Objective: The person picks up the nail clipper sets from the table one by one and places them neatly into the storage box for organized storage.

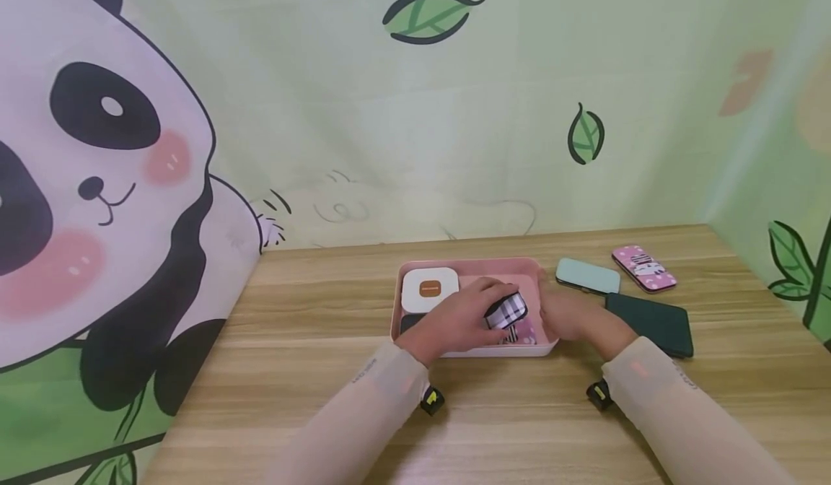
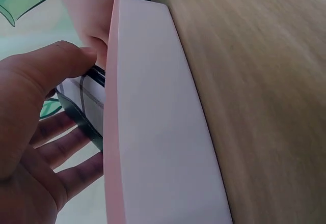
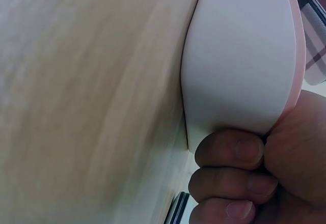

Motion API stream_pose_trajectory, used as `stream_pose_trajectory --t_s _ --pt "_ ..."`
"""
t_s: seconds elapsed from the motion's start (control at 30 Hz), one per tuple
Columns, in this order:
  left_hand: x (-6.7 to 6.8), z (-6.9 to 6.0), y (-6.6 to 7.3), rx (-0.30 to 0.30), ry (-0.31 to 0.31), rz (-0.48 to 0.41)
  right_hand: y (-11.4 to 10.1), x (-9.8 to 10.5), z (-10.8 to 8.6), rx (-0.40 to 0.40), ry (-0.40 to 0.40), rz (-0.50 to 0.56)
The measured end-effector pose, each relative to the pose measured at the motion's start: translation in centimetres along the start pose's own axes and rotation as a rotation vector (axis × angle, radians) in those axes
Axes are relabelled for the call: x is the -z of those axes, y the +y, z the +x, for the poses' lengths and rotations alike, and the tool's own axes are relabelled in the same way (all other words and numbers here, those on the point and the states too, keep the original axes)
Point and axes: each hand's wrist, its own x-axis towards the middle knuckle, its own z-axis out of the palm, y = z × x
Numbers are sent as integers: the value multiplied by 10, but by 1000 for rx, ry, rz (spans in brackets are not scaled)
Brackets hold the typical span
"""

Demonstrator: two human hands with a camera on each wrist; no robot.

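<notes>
My left hand (image 1: 454, 319) is over the pink tray (image 1: 480, 265) and grips a small black-edged plaid case (image 1: 508, 312), which is tilted. In the left wrist view, the thumb lies on the case's (image 2: 91, 99) near edge with the other fingers behind it. Curled round the tray's right end is my right hand (image 1: 574, 314); the right wrist view shows its fingers (image 3: 229, 150) against the white outer wall (image 3: 239, 56). Inside the tray are a white case (image 1: 415, 301) with a brown label, a dark item (image 1: 410, 322) partly covered by my left hand, and a pink patterned case (image 1: 527, 333).
To the tray's right on the wooden table (image 1: 311, 312) lie a pale green case (image 1: 587, 275), a pink patterned case (image 1: 644, 268) and a dark green case (image 1: 656, 324), the last partly behind my right forearm. A printed panda curtain (image 1: 324, 110) hangs behind the table.
</notes>
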Motion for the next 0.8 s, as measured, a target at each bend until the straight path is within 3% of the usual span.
stream_pose_trajectory --t_s 0.27,0.8 --pt "-4 5 0 -2 -102 19 -2 -1 -2 25 11 -3" --pt "-8 15 -3 -25 -224 -1 -5 2 -4 5 10 9"
